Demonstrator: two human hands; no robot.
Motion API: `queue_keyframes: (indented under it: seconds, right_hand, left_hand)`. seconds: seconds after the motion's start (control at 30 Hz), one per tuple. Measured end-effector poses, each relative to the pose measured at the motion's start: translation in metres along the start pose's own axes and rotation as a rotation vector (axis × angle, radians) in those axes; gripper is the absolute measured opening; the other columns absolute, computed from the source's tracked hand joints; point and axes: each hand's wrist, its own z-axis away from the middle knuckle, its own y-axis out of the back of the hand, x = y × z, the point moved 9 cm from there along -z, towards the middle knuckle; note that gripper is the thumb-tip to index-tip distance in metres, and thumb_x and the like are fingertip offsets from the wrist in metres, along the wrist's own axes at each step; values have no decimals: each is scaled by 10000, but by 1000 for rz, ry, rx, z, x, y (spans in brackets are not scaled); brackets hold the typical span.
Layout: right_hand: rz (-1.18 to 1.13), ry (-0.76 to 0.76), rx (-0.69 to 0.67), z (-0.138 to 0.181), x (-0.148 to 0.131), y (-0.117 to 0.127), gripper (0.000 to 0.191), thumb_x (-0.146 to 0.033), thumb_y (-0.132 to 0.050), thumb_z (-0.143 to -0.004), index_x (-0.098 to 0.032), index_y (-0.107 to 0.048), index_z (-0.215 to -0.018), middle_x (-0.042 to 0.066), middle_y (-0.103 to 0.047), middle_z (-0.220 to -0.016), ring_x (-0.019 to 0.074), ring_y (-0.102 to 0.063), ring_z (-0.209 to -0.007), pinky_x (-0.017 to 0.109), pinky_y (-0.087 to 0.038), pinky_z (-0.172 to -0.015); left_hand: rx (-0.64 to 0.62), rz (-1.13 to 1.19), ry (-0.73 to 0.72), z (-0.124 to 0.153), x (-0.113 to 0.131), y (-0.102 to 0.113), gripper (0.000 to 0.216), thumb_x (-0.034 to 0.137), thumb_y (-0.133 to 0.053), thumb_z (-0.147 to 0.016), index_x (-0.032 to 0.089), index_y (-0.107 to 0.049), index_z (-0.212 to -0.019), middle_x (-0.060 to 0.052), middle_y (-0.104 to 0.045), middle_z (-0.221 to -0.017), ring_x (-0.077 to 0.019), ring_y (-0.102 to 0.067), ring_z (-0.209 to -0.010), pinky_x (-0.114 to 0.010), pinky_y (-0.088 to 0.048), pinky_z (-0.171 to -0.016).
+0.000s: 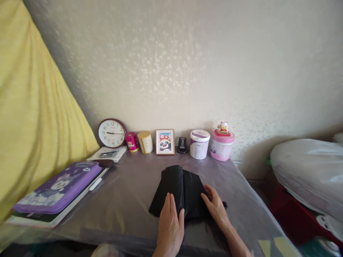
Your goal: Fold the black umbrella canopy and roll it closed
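Observation:
A black fabric bundle (pixel 171 182), which looks like a partly folded umbrella, lies on the table in front of me, its panels spread in a fan. A short dark end or strap (pixel 224 204) sticks out at its right, beyond my wrist. My left hand (pixel 171 221) rests on the front left panel, fingers stretched out and thumb apart. At the right edge, my right hand (pixel 214 203) touches the fabric with its fingers loosely bent and apart. Neither hand visibly grips it, and the bundle's underside is hidden.
Along the wall stand a clock (pixel 112 133), a magenta tin (pixel 132 142), a yellow-lidded jar (pixel 145 142), a framed panda picture (pixel 165 142), a small black device (pixel 182 145), a white tub (pixel 199 146) and a pink tub (pixel 222 148). A purple case (pixel 60 185) lies left; a yellow curtain (pixel 40 107) hangs there.

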Motion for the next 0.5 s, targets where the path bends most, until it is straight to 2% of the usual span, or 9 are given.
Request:
queue_keyframes:
  seconds: [0.33,0.5]
  right_hand:
    - [4,-14,18,2,-5,6,439,-435,-551,-727,-169,-590,-1075,104,-663,-1045,261,-622,-969,428,-480,-878]
    - [-19,-10,17,2,-6,5,412,-416,-563,-727,-170,-603,-1055,96,-678,-1001,259,-631,-953,418,-491,-863]
  left_hand:
    - [1,33,10,2,0,1,542,326,-344,-913,66,-288,-1385,-201,-378,-1404,-275,-379,-1289,-437,-412,-996]
    - [4,29,5,2,0,1,542,326,-344,-913,47,-300,-1376,-214,-380,-1399,-277,-375,-1290,-433,-408,-1004]
